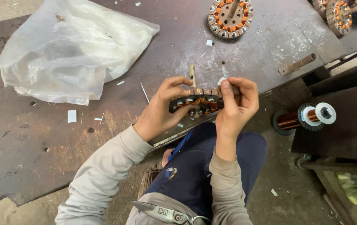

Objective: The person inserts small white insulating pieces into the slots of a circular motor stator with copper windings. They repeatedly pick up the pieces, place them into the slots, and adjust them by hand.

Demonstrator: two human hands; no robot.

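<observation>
Far left of the workbench point(28, 137): crumpled clear plastic bag point(68, 48) slumped toward the back corner, white paper scraps point(71, 116) scattered on the rusty top in front of it. Nothing to tidy there, well apart from the work.

Moving in: left hand point(162, 109) wrapped around the near side of the wound stator point(196, 103), fingers curled under it, thumb over the top, clamped firm. Held right at the front edge of the bench, shaft stub point(192, 76) poking up toward the back. Copper coils showing between the slots. Best kept braced against that edge, wrist steady, so the slot stays put.

Then the right hand point(237, 102), close against the stator's right rim, thumb and forefinger pinched shut on a small white paper slip point(222, 80). Judging by the grip, a fiddly placement: slip held square, fed slowly, no buckling against the wire.

Further right: a second stator point(230, 13) at the back edge, a rusty bar point(297, 64) near the right edge, copper wire spool point(305, 117) beyond the bench. Snips point(164, 213) resting on the lap.
</observation>
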